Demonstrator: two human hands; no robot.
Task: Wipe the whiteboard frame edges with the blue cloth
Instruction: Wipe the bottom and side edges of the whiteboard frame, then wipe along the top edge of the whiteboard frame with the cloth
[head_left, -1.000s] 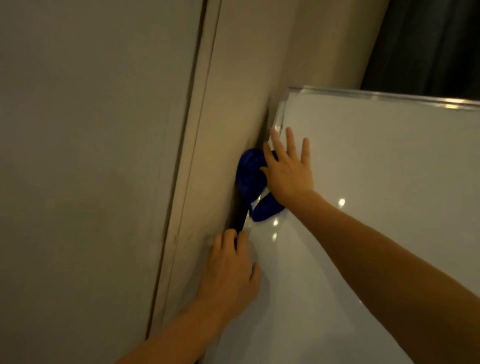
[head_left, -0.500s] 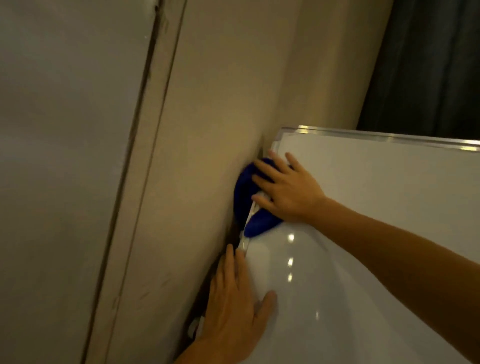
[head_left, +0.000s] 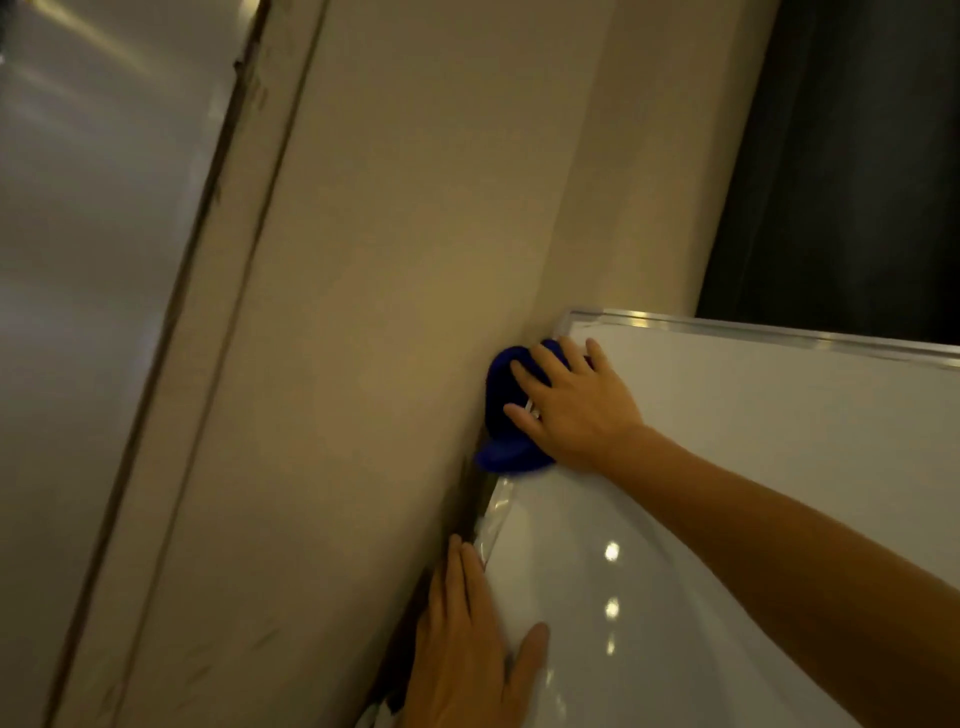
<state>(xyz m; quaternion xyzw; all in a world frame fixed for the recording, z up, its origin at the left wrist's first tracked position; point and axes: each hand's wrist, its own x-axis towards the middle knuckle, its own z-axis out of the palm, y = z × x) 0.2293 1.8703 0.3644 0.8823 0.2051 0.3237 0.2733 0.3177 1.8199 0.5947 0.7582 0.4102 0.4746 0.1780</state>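
Observation:
The white whiteboard (head_left: 753, 467) with a silver frame (head_left: 727, 328) leans close against a beige wall. A blue cloth (head_left: 501, 415) is wrapped over the board's left frame edge, just below the top left corner. My right hand (head_left: 571, 405) presses flat on the cloth, fingers spread over it and the edge. Lower down, my left hand (head_left: 467, 639) grips the same left edge, fingers behind the frame and thumb on the board's face.
The beige wall (head_left: 389, 312) sits right beside the left frame edge, leaving a narrow dark gap. A door or panel with a frame (head_left: 218, 260) is further left. A dark curtain (head_left: 857, 156) hangs behind the board's top edge.
My right hand and the cloth have slid up the left frame edge toward the top corner. The left hand stays gripping the edge lower down, and the view has shifted.

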